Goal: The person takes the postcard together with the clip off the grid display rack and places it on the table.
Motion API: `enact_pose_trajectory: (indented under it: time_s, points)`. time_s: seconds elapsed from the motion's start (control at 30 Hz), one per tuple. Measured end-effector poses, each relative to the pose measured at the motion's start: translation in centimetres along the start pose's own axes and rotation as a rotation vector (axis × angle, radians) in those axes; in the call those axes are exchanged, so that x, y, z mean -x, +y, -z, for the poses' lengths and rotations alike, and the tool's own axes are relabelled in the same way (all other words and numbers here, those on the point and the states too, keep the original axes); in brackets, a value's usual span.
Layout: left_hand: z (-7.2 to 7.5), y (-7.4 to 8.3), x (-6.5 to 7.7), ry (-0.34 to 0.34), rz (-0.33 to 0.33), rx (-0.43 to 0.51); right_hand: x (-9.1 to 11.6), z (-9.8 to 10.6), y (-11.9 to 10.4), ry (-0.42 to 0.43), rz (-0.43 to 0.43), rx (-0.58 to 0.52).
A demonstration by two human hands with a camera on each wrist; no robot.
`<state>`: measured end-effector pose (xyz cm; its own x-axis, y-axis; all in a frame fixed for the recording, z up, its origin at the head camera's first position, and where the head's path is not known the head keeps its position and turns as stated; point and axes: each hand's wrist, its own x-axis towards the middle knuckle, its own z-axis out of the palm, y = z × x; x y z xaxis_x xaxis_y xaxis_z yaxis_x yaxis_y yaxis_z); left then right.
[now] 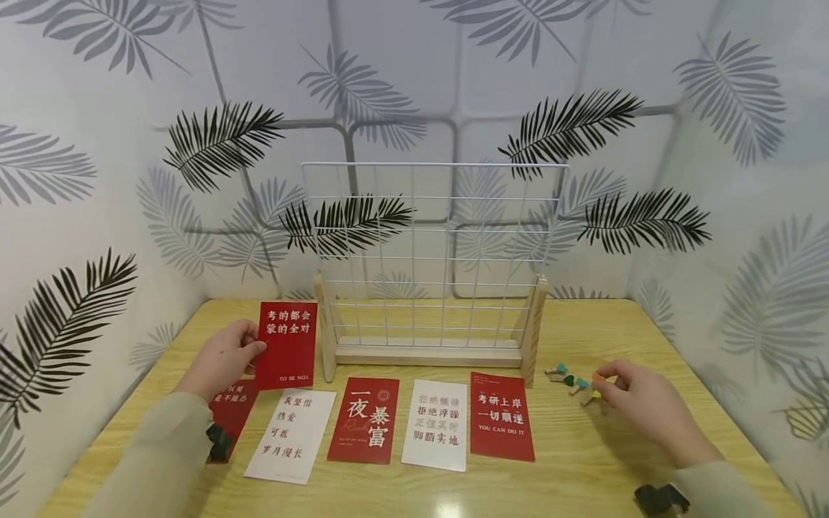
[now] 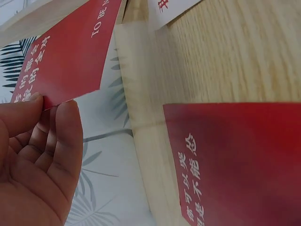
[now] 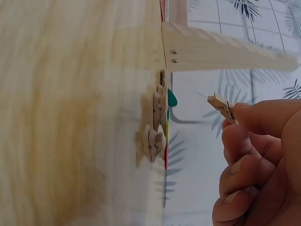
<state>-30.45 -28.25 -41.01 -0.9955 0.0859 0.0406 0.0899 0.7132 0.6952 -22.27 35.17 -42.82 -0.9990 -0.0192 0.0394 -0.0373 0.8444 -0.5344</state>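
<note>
My left hand (image 1: 223, 356) pinches a red card (image 1: 287, 345) with white lettering by its left edge and holds it upright above the table. In the left wrist view the thumb lies on the card's face and a finger behind it. Between thumb and fingertip, my right hand (image 1: 637, 403) pinches a small wooden clothespin (image 3: 221, 106), raised above the table. Several more clothespins (image 3: 153, 141) with coloured hearts lie on the table just beyond that hand. Behind the cards stands a white wire grid (image 1: 427, 252) in a wooden base (image 1: 427, 356).
A row of cards lies before the grid: a red card (image 1: 229, 414) partly under the left hand, a white card (image 1: 291, 435), a red card (image 1: 350, 439), a white card (image 1: 434, 450) and a red card (image 1: 501, 442). The table (image 1: 583, 324) meets leaf-patterned walls.
</note>
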Motion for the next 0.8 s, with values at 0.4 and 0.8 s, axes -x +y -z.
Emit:
enact_pose_trajectory:
  time_s: [0.4,0.8]
  points:
    - [-1.8,1.1,-3.3,-0.049,0.044,-0.021,-0.7,1.4,3.2,-0.066,-0.035,0.100]
    - [-2.2,-0.2,-4.1,-0.025,0.178,-0.005,-1.1,1.1,4.7,-0.167,-0.023,0.113]
